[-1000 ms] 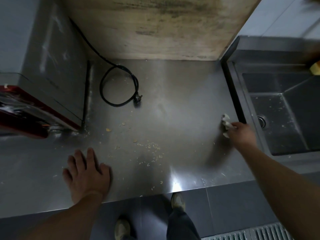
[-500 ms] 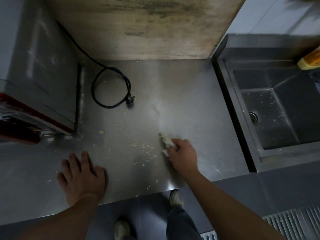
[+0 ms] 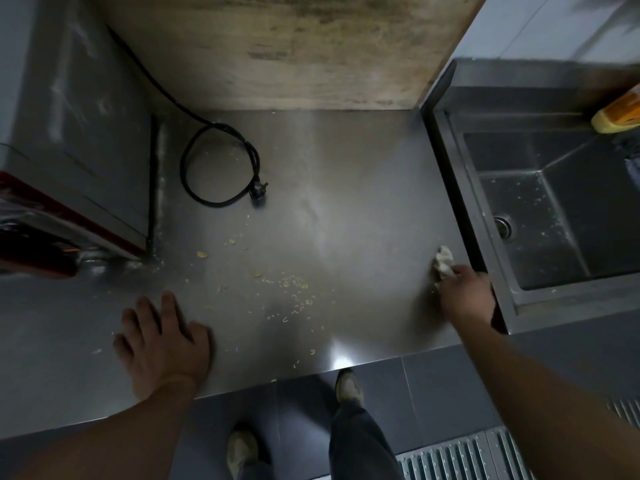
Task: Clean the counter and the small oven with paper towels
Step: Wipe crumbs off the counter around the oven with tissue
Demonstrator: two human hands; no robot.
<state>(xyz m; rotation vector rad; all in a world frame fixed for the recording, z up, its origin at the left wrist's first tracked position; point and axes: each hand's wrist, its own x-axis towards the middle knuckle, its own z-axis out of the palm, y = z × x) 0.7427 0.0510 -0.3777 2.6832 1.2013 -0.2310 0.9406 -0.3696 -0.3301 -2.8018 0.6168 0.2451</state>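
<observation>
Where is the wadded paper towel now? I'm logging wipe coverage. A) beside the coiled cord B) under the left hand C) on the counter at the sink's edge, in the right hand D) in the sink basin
C: the right hand grips the paper towel on the counter beside the sink rim.

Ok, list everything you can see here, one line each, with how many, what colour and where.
stainless steel counter: one, grey, centre, under everything.
scattered food crumbs: many, pale yellow, on the counter's middle and front.
coiled black power cord: one, black, rear of the counter, plug lying free.
small oven with red trim: one, grey and red, left side of the counter.
stained wooden board: one, tan, standing at the back.
steel sink basin: one, dark grey, right of the counter, specks inside.
orange-yellow object: one, on the sink's far rim; blurred.
floor drain grate: one, light grey, bottom right.
crumpled paper towel: one, whitish, at the counter's right edge.
right hand: grips the towel.
left hand: flat on the counter.
shoes: two, pale.
</observation>
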